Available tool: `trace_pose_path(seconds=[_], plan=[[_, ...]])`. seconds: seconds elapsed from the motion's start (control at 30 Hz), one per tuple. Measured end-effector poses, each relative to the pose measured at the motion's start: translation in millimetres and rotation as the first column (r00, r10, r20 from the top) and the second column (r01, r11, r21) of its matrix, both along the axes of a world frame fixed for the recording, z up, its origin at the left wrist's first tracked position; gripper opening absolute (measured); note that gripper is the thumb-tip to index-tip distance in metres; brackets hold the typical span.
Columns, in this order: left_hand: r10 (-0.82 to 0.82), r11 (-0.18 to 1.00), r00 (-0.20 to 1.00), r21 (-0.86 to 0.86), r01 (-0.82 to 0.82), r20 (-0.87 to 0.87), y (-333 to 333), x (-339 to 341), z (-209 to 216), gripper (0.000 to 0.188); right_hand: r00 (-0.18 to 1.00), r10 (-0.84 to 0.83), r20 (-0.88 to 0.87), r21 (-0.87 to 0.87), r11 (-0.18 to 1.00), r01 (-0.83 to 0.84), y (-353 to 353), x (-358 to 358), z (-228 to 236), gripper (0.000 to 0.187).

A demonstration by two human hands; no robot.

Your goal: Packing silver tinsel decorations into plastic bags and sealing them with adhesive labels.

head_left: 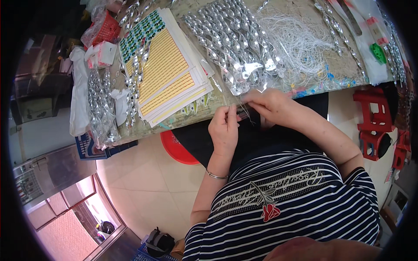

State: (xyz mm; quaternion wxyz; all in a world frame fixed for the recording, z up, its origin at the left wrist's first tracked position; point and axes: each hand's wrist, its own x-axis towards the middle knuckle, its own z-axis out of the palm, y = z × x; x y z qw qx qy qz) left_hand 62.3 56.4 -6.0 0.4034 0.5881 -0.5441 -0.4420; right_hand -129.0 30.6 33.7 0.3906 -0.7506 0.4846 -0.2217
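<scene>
At the table's front edge my left hand point(224, 129) is closed, thumb against fingers, pinching a thin clear thread point(248, 114). Close to its right, my right hand point(271, 105) is closed in a pinch, its fingertips beside the thread. What sits between those fingertips is too small to make out. Just beyond both hands lies a row of twisted silver foil spirals point(226, 37), their near ends close to my right fingers. A loose tangle of fine clear threads point(300, 43) rests to the right of the spirals.
Sticker sheets point(163, 69) are stacked left of the spirals. More silver spirals point(99, 102) hang over the table's left edge, near a red basket point(106, 30). A green object point(377, 53) lies far right. Below are red stools point(373, 111) and a red basin point(177, 148).
</scene>
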Motion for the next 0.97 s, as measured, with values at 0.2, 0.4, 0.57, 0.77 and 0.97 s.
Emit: trace_pose_path(seconds=[0.2,0.4,0.57,0.77,0.97], plan=[[-0.024,1.000,0.999,-0.010,0.023,-0.029,-2.4,2.6,2.1,0.023,0.999,-0.043,0.000,-0.238,0.970,0.042,-16.5,12.0,-17.1,0.021],[-0.031,0.999,0.998,-0.038,0.029,-0.046,1.0,5.8,-4.4,0.021,0.987,-0.079,0.143,-0.160,0.982,0.102,1.7,2.3,-5.2,0.021],[-0.024,0.998,0.997,-0.065,0.019,-0.075,3.0,5.4,-7.4,0.020,0.995,-0.087,0.050,0.043,0.995,0.085,35.0,0.8,6.5,0.028],[-0.052,0.998,0.996,-0.038,0.050,-0.067,5.7,5.4,-6.7,0.022,0.990,-0.137,-0.041,-0.158,0.979,0.129,35.2,18.7,-11.9,0.030],[-0.048,0.998,0.997,-0.039,0.046,-0.061,8.4,5.9,-4.0,0.022,0.990,-0.117,-0.075,-0.248,0.964,0.095,29.6,21.1,-23.0,0.015]])
